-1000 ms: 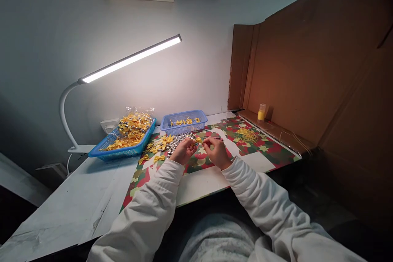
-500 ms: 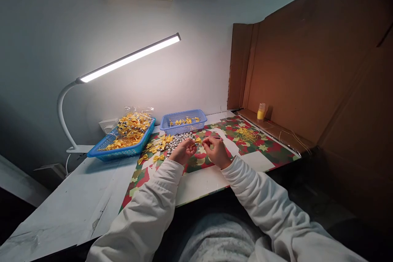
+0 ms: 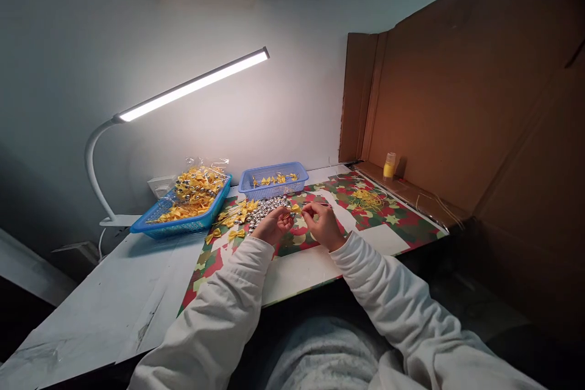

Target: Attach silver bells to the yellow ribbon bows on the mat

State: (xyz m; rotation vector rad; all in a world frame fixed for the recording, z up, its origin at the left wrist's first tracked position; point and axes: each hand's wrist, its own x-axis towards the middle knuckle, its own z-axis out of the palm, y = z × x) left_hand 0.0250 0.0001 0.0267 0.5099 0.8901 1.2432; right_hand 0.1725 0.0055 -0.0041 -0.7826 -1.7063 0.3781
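My left hand (image 3: pixel 273 226) has its fingers curled round the lower side of a small yellow ribbon bow (image 3: pixel 295 209). Close on its right, my right hand (image 3: pixel 323 225) pinches at the bow's edge, and a thin dark-tipped tool (image 3: pixel 320 204) lies across the top of that hand. What sits between the right fingertips is too small to make out. Just behind my left hand lies a heap of silver bells (image 3: pixel 269 207). Loose yellow bows (image 3: pixel 236 234) are scattered left of the heap.
A blue basket (image 3: pixel 214 219) piled with yellow bows stands at left, and a smaller blue basket (image 3: pixel 274 190) holds several bows. Yellow cords (image 3: pixel 367 199) lie at right, near a small yellow bottle (image 3: pixel 389 167). A lamp (image 3: pixel 196 85) hangs above; a cardboard wall (image 3: pixel 457 103) bounds the right.
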